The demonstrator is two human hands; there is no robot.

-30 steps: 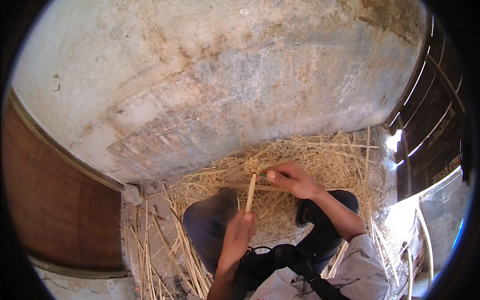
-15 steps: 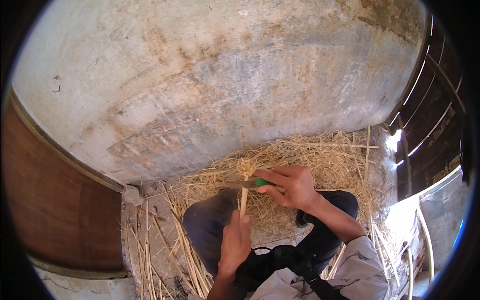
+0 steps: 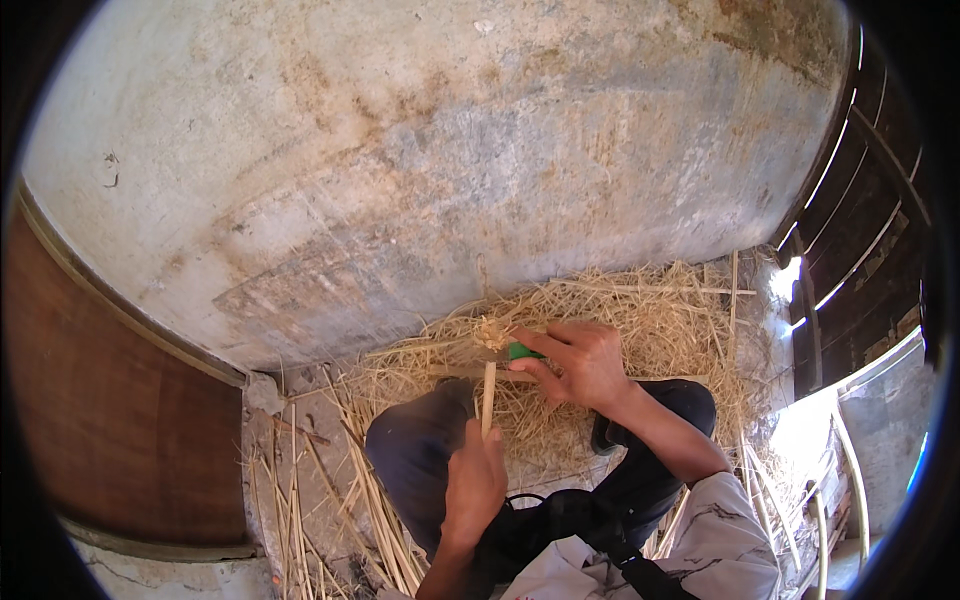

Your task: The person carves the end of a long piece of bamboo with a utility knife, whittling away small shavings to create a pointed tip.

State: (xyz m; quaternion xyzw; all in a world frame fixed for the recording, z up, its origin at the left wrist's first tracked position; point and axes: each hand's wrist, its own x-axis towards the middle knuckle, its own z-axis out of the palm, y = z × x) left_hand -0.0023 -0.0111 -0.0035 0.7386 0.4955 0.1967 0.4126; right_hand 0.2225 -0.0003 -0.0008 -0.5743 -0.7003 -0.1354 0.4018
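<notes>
Since a second ago, the pale stick (image 3: 488, 400) had been brought from a rightward lean to a nearly upright stance, and the curled shavings (image 3: 490, 332) at its upper end had been carried slightly left. More of the green knife handle (image 3: 524, 350) had been exposed at the right hand (image 3: 585, 362). Since half a second ago, the blade (image 3: 488, 354) had been moved up the stick, nearer the shavings, and the right hand had been raised slightly.

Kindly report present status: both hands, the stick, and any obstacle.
Left hand: closed round pale stick. Right hand: gripping green-handled knife at stick's upper end. Curled shavings bunched there; no obstacle visible.
</notes>
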